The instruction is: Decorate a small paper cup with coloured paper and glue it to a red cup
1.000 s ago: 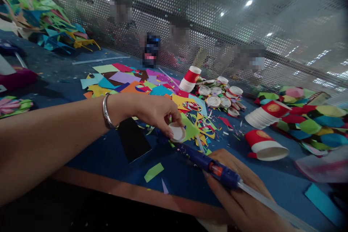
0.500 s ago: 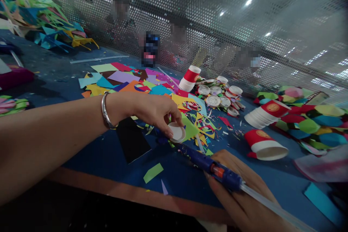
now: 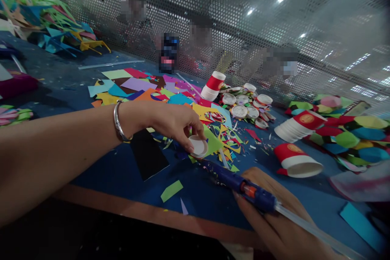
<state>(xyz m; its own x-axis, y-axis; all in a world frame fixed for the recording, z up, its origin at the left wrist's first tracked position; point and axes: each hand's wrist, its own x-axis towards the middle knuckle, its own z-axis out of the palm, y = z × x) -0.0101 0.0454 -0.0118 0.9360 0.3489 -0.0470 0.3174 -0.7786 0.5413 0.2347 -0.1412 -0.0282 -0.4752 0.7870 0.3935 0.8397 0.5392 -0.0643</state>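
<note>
Between thumb and fingers, my left hand [image 3: 179,124] pinches a small white round piece with a raised rim, like a paper cup bottom [image 3: 198,146]. A silver bracelet [image 3: 119,122] circles the left wrist. My right hand [image 3: 268,203] is wrapped round a blue hot glue gun [image 3: 234,183], and a clear glue stick [image 3: 304,224] runs out of its back end. The gun's nozzle points at the near edge of the white piece; whether they touch I cannot tell. Green paper [image 3: 211,141] and colourful cut scraps [image 3: 225,138] lie just beyond the left hand.
Red-and-white paper cups [image 3: 300,126] lie on the right, near another cup [image 3: 297,162] on its side. A heap of white round pieces [image 3: 240,107] sits behind. Black paper [image 3: 149,156] rests near the table's front edge [image 3: 158,215]. A perforated metal screen [image 3: 243,28] rises at the back.
The glue gun has shifted slightly right, toward me, its nozzle drawing back a little from the white piece. My left hand keeps its pinch in nearly the same place.
</note>
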